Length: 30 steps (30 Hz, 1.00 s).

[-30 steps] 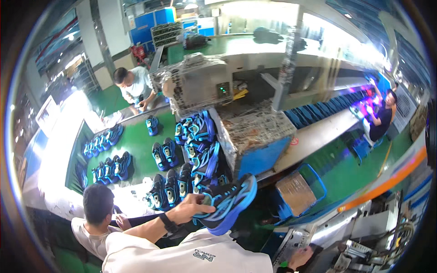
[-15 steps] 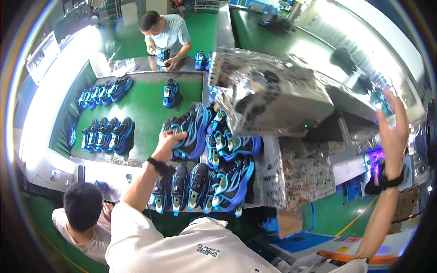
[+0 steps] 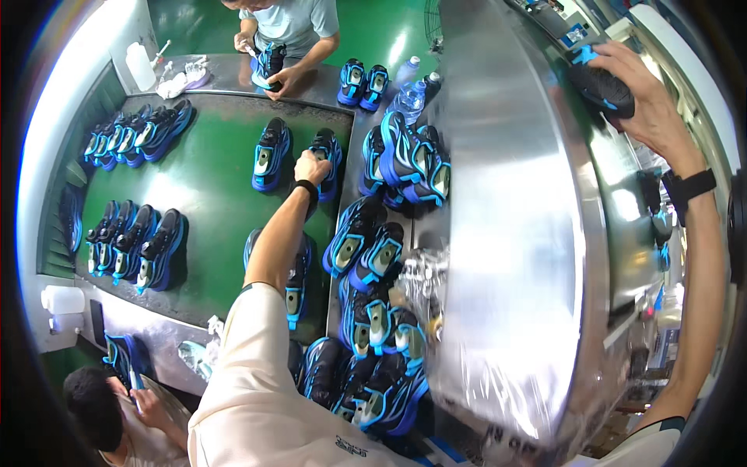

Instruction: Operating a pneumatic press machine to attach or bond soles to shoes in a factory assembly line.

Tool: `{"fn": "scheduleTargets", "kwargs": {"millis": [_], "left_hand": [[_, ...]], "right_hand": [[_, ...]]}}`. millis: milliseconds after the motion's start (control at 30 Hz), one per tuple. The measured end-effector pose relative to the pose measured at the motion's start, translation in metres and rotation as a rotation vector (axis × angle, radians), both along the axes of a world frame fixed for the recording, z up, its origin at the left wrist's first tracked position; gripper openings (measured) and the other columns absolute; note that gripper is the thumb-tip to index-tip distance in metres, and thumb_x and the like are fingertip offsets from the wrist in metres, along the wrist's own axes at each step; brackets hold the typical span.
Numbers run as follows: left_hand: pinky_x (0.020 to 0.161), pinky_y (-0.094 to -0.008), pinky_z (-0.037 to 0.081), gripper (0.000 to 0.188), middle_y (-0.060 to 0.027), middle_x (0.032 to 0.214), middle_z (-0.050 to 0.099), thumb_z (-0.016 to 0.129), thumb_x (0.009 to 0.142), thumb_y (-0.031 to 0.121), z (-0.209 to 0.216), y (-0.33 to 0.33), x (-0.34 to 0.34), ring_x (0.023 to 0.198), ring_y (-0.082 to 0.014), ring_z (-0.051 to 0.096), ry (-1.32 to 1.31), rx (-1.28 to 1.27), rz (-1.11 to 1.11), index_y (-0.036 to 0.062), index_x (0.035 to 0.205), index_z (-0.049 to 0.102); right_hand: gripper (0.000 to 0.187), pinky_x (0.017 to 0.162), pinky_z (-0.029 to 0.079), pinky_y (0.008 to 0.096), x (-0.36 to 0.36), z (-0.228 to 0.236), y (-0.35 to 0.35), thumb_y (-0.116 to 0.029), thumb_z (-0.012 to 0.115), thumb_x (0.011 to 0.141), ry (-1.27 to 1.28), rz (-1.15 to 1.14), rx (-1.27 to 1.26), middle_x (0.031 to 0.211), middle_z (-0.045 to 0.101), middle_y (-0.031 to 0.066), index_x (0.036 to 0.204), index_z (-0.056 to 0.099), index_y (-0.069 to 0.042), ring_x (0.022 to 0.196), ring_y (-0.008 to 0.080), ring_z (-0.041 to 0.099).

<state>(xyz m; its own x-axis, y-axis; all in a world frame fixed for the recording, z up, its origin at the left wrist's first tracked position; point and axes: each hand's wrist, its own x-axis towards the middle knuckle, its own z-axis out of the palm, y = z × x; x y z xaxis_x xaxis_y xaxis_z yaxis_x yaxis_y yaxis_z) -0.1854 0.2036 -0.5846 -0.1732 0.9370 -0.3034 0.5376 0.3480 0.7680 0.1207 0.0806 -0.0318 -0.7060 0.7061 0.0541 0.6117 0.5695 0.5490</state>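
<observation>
My left hand [image 3: 313, 168] is closed on the upper of a black-and-blue sports shoe [image 3: 327, 142] standing on the green conveyor belt [image 3: 222, 156]. Just left of it stands a similar shoe [image 3: 271, 152], toe pointing away from me. At the upper right, my raised right hand [image 3: 650, 109] grips a black shoe [image 3: 601, 86] with bright blue trim; only part of its shape shows. Partly hidden by my left forearm, two more shoes lie on the belt, one of them a dark shoe [image 3: 297, 276].
Shoes crowd the ledge beside the belt, including a pile [image 3: 405, 159]. Rows of shoes [image 3: 138, 241] stand at the belt's left. A broad metal housing [image 3: 506, 194] separates my arms. Clear bottles [image 3: 408, 97] stand at the back. Co-workers handle shoes at the far side [image 3: 292, 31] and lower left [image 3: 132, 420].
My left hand has moved away from me to a shoe farther along the belt. My right hand, empty before, now holds a shoe. The view has shifted; more shoes stand on the belt's right side.
</observation>
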Motion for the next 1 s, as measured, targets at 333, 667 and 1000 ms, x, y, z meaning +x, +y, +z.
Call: {"fn": "scheduleTargets", "kwargs": {"millis": [333, 667, 1000], "left_hand": [[0.094, -0.0426, 0.047, 0.059, -0.0240, 0.123, 0.059, 0.064, 0.088, 0.035, -0.009, -0.046, 0.015, 0.113, -0.0370, 0.058, -0.253, 0.252, -0.264, -0.0003, 0.131, 0.045], [0.089, -0.0453, 0.053, 0.041, -0.0224, 0.100, 0.069, 0.070, 0.086, 0.026, 0.223, -0.420, 0.015, 0.094, -0.0333, 0.069, -1.297, -0.449, -0.737, -0.0082, 0.108, 0.065], [0.110, -0.0515, 0.034, 0.104, -0.0229, 0.144, 0.042, 0.056, 0.079, 0.073, 0.357, -0.559, 0.183, 0.128, -0.0376, 0.047, -1.637, -0.893, -1.433, 0.0008, 0.148, 0.027]], "right_hand": [[0.035, 0.077, 0.048, 0.0331, 0.018, -0.006, -0.013, -0.011, 0.077, 0.068, 0.055, 0.064, 0.247, 0.092, 0.063, 0.0070, 0.097, 0.061, -0.003, 0.086, 0.0255, 0.061], [0.029, 0.066, 0.050, 0.0265, 0.061, 0.106, -0.244, -0.023, 0.076, 0.079, 1.126, -0.118, 0.707, 0.081, 0.067, 0.0043, 0.089, 0.067, 0.003, 0.073, 0.0109, 0.060], [0.027, 0.074, 0.047, 0.0239, 0.030, 0.034, -0.620, -0.025, 0.065, 0.087, 1.467, -0.654, 0.878, 0.086, 0.064, 0.0001, 0.099, 0.066, -0.001, 0.077, 0.0095, 0.057]]}}
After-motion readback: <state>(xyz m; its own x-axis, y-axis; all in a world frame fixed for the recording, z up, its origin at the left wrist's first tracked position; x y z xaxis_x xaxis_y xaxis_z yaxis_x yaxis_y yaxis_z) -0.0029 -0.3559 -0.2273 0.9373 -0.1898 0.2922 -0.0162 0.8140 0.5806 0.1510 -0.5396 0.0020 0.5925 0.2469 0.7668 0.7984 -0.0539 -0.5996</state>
